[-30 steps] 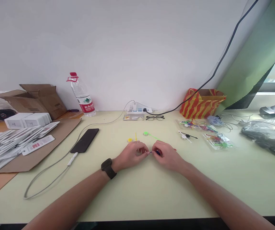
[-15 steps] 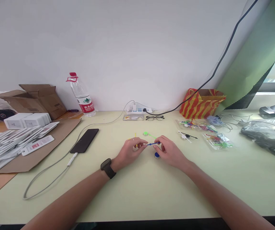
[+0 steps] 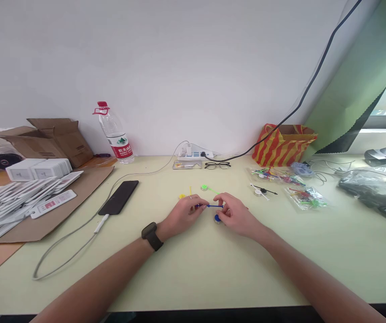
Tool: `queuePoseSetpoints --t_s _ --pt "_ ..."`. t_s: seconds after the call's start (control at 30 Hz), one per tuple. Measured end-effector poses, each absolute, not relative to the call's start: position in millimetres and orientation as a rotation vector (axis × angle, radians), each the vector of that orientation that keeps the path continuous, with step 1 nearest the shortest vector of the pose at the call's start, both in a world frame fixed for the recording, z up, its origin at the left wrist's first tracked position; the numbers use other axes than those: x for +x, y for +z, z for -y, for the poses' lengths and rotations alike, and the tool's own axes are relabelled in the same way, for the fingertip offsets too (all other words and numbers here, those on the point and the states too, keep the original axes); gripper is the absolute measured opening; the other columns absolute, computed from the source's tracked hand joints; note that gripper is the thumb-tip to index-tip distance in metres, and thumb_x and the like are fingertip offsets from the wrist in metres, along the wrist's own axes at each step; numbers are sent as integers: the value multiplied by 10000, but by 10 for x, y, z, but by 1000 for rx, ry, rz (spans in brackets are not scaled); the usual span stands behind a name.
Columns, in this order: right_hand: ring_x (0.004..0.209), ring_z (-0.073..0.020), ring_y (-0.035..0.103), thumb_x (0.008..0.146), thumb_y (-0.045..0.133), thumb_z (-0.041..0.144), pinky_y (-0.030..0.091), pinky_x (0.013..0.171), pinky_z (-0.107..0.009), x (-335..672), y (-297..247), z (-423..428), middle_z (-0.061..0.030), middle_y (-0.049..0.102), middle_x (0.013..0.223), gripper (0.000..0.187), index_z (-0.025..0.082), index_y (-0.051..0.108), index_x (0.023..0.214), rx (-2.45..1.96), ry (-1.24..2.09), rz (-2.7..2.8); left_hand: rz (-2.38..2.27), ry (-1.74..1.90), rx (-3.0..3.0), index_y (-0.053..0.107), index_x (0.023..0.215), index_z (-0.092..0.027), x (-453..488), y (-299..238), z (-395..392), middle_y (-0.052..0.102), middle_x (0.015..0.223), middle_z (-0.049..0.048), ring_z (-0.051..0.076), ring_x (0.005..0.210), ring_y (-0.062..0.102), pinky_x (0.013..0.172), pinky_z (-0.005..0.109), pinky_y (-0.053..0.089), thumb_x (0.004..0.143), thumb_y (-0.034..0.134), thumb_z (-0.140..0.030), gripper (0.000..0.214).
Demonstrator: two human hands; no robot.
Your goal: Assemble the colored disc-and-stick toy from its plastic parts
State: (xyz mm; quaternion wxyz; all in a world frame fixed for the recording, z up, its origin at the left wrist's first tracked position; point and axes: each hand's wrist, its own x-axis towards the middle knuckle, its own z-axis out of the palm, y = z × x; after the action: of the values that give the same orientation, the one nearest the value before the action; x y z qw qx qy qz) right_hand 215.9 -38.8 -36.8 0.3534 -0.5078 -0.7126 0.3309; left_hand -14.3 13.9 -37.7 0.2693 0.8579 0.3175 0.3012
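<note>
A thin blue plastic stick (image 3: 215, 206) lies level between my hands, just above the table. My left hand (image 3: 186, 213), with a ring and a dark watch on the wrist, pinches its left end between thumb and fingers. The bent fingers of my right hand (image 3: 235, 215) close on its right end, which they partly hide. Beside the right thumb is a small round blue piece (image 3: 217, 218) with a clear rim; whether the thumb touches it I cannot tell. Behind the hands lie a round green piece with a green stick (image 3: 204, 187) and a yellow piece (image 3: 182, 196).
Black and white pieces (image 3: 263, 191) and bagged colourful parts (image 3: 305, 197) lie to the right, near a striped bag (image 3: 282, 146). Glasses (image 3: 217, 165) and a power strip (image 3: 193, 154) are at the back. A phone (image 3: 119, 197), its cable and a bottle (image 3: 120, 141) stand left.
The blue stick has shifted left and down and now lies more level. My right index finger has lifted, and the round blue piece has moved slightly left.
</note>
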Motion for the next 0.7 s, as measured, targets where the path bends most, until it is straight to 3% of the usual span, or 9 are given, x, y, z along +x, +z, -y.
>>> queuePoseSetpoints --t_s 0.2,0.4,0.7 --pt "670 -126 647 869 594 214 502 594 -286 2139 -367 364 -6 538 1017 222 242 593 1089 -1246 1021 1768 -843 782 2335 765 1088 -232 -138 -355 -119 724 976 38 151 812 619 718 274 457 1026 573 -257 203" --pt "604 -115 546 897 607 265 416 537 -269 2159 -327 338 -1 603 903 72 219 652 930 -1297 886 1840 -805 803 2328 762 1061 -218 -137 -342 -97 718 962 43 149 815 618 704 271 468 1020 585 -267 188" --pt "582 -127 517 938 596 355 387 543 -262 2186 -340 328 0 667 783 169 212 618 849 -1360 924 1845 -750 799 2327 767 1056 -213 -128 -331 -87 710 935 50 144 771 605 680 270 468 1027 580 -283 202"
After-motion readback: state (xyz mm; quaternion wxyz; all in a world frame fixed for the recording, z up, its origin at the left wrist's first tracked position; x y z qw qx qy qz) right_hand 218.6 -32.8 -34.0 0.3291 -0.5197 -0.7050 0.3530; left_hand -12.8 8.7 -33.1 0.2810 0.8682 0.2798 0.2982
